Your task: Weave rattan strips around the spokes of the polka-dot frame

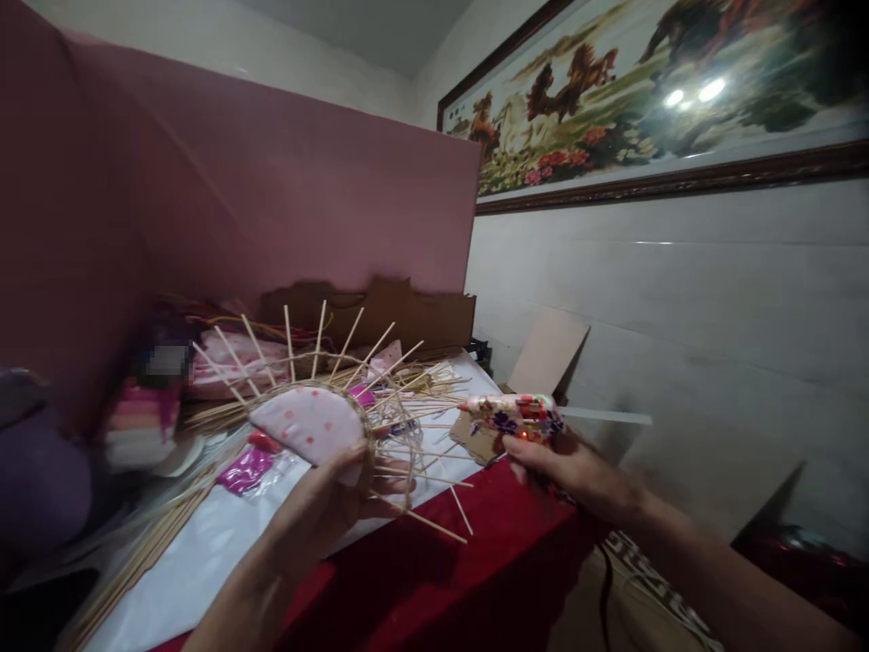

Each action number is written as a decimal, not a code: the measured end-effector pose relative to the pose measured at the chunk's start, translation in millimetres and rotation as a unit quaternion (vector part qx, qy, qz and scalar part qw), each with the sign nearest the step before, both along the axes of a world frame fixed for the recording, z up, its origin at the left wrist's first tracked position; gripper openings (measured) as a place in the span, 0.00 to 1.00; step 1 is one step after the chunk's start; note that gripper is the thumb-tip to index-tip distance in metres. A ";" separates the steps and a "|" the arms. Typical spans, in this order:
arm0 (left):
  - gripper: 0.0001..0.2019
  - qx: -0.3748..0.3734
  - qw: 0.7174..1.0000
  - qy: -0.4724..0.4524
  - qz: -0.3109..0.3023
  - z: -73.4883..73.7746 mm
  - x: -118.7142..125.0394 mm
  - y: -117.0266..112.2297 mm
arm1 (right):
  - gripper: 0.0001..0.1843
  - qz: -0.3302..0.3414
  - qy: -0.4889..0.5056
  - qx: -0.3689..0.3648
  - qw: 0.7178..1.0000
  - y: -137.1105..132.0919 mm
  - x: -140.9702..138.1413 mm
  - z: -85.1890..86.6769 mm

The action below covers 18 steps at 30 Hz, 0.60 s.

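My left hand (pixel 346 489) grips a half-round piece covered in pale pink fabric with red dots (pixel 309 424). Twine runs along its curved edge, and thin wooden sticks (pixel 319 340) fan outward from it, with a loose loop of twine crossing them. My right hand (pixel 549 457) is wrapped round a flower-patterned hot glue gun (pixel 512 415). A whitish glue stick (pixel 611 416) juts from the gun's back end. The nozzle points left toward the sticks, apart from the fabric piece. A small orange light glows near my right fingers.
White sheeting (pixel 196 561) lies over a red cloth (pixel 434 589) on the table. Loose sticks, a magenta packet (pixel 245 469) and a cardboard scrap (pixel 479 439) lie there. Torn cardboard (pixel 386 312) stands behind. A dark cord (pixel 604 589) hangs at the right.
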<state>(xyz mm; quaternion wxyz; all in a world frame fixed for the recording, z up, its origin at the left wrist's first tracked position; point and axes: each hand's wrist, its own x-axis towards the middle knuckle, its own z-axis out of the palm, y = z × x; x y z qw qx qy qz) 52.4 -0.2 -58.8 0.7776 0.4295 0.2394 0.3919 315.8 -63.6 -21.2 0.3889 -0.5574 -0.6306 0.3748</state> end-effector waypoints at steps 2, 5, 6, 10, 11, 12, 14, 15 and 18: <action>0.12 -0.001 1.000 -0.003 -0.003 1.5 0.7 -2.1 | 0.19 0.016 -0.015 0.009 1.000 -1.1 -14.9 6.9; 0.12 0.008 1.000 0.002 -0.008 3.4 0.6 -4.4 | 0.13 0.032 -0.045 0.056 0.997 2.1 -31.7 14.1; 0.12 0.010 1.000 0.006 -0.010 3.9 0.4 -5.0 | 0.12 0.038 -0.056 0.063 0.996 3.2 -35.5 16.1; 0.13 0.012 1.000 0.010 -0.010 3.7 0.2 -5.3 | 0.12 0.039 -0.064 0.064 0.995 5.4 -43.8 19.8; 0.13 0.012 1.000 0.008 -0.010 3.1 0.4 -4.8 | 0.13 0.036 -0.061 0.071 0.995 5.7 -44.7 19.4; 0.13 0.012 1.000 0.008 -0.010 2.2 0.7 -4.1 | 0.14 0.034 -0.062 0.077 0.995 6.1 -45.2 18.8; 0.13 0.009 1.000 0.012 -0.009 0.5 1.5 -2.4 | 0.13 0.031 -0.069 0.081 0.994 7.1 -45.8 17.2; 0.13 0.008 1.000 0.015 -0.008 -0.2 1.9 -1.7 | 0.12 0.029 -0.074 0.079 0.994 7.6 -46.0 16.6; 0.14 0.005 1.000 0.014 -0.009 -1.4 2.2 -1.0 | 0.10 0.025 -0.085 0.069 0.994 8.1 -46.7 17.2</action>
